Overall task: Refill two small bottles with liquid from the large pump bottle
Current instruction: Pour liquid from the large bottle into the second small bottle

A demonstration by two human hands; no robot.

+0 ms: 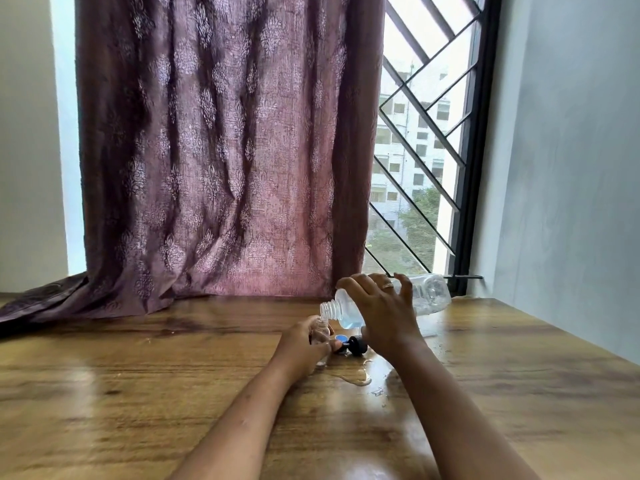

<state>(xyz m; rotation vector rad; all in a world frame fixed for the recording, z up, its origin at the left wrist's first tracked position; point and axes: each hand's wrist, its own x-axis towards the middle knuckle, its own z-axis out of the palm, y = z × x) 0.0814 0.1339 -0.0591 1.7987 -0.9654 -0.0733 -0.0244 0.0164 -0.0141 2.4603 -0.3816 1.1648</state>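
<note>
— Head view: what is held low in the middle of the frame?
— The large bottle is gripped by the right hand, with its fingers curled over it. It is tipped almost flat. Its open mouth is just above a small bottle.
— And the small bottle?
— It is held upright by the left hand, with fingers wrapped round it. A blue cap and a black cap are seen just right of it. A puddle is seen on the table, lower down.

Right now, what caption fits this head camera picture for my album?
Right hand tips the big bottle over a small bottle held by the left hand; spill nearby.
</note>
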